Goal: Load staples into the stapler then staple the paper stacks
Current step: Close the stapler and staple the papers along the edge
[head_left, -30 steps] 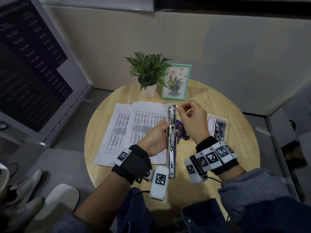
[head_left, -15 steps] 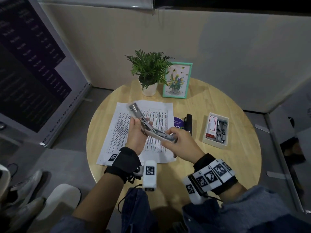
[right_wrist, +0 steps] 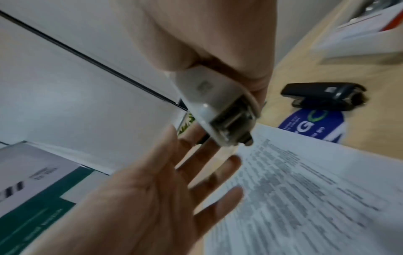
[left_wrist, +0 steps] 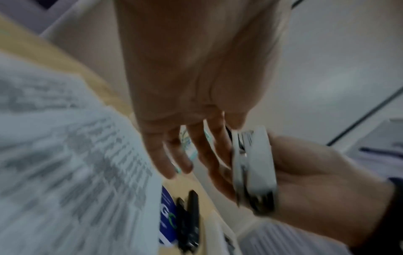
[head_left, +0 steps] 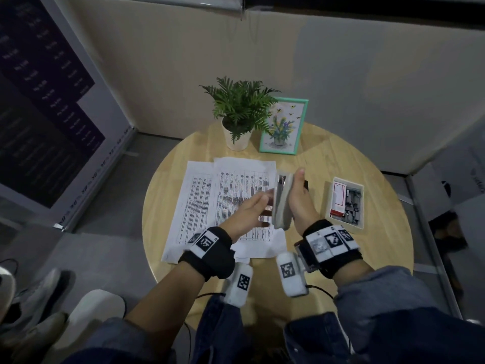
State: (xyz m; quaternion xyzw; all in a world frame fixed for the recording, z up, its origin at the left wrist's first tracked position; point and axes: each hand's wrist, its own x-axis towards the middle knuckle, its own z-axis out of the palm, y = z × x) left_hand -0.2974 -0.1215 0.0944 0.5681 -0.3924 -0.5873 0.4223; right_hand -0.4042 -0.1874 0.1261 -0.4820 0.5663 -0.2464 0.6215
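Right hand [head_left: 301, 206] has the white stapler [head_left: 282, 203] wrapped in the palm, thumb up along its far side. Its arms look folded together, not splayed; whether it has latched fully I can't tell through the blur. Left hand [head_left: 249, 211] holds nothing: fingers [left_wrist: 174, 155] straight and spread, flat against the stapler's left face or just off it. Contact isn't clear in any view.

The stapler is up in the air above the round table [head_left: 341, 158]. Its long axis runs roughly away from me, tilted up, with the metal nose at the far, high end and the hinge end down by my right wrist.

The paper stacks [head_left: 236, 206] lie flat on the table, below and to the left of the stapler, directly under my left hand. Two overlapping printed sheaves, text running along their length. So the left hand is nearer the paper and the right one carries the tool.

My read: loading looks finished and stapling hasn't started. Next move means swinging the nose down and left to a sheet corner while the left hand pins or lifts the stack.

To the right sits the staple box [head_left: 345, 203]; a black stapler [right_wrist: 322, 96] lies on the table past my right hand.
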